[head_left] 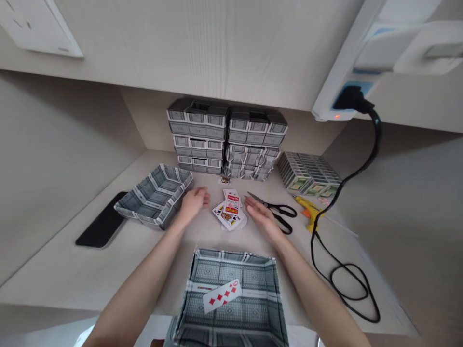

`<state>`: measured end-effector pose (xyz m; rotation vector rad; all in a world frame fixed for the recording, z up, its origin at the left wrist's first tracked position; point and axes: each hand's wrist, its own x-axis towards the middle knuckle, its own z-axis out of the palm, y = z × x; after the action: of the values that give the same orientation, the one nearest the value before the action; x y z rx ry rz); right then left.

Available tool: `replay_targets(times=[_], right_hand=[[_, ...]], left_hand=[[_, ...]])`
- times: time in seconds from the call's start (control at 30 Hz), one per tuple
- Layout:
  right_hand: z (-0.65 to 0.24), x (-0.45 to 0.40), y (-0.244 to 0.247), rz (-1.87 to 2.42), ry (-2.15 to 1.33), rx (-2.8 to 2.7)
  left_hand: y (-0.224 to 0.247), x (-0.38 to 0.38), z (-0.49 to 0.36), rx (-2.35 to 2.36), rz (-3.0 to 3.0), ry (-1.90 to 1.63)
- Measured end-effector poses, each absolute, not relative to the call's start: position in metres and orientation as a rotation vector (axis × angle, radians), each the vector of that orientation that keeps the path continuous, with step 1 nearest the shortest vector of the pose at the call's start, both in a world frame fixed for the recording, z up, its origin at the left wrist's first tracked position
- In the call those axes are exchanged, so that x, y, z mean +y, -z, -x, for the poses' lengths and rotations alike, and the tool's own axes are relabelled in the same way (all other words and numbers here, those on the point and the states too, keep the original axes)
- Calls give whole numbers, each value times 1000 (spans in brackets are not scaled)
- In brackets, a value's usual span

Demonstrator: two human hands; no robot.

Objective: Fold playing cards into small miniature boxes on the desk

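Loose playing cards (pixel 227 216) lie in a small pile at the middle of the table, with a red-and-white card (pixel 232 204) on top. My left hand (pixel 195 200) is left of the pile, fingers a little curled and apart, holding nothing. To the right of the cards, my right hand (pixel 261 214) has its fingers extended beside black scissors (pixel 284 210), partly covering them. Nearest me stands an open box made of grey patterned cards (pixel 253 294), and a nine of diamonds strip (pixel 222 295) lies inside it.
Another card box (pixel 155 195) sits left, by a black phone (pixel 103 224). Stacked card boxes (pixel 198 130) stand at the back. Right are packed card decks (pixel 309 173), a yellow glue gun (pixel 311 212) and a black cable (pixel 376 140) from a power strip (pixel 347 72).
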<state>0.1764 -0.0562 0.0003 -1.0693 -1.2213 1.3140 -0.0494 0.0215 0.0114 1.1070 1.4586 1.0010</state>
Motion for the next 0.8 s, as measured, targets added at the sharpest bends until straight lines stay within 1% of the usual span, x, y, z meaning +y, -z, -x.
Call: replay_targets(times=[0.07,0.17,0.37,0.57,0.7,0.8], right_hand=[[-184,-55,-6,999,-1482,-1104],[-193,-55,-18,956,-1647,-1044],[-196,-52,-26,921,-1816,-934],[-209,-35,-33,1015,-1988,-787],[-208,-18,-36,1160,-1992,-727],[-201,-5,-36,1334,-1930,-720]], left_hand=[[-21,15,54,1438,-997,-752],[-36,0,55,1355,-1022,-587],[-49,-13,55,1092,-964,-542],[-50,-8,61,1021,-879,-563],[-48,-3,65,903,-777,-554],[-46,1,69,823,-689,-531]])
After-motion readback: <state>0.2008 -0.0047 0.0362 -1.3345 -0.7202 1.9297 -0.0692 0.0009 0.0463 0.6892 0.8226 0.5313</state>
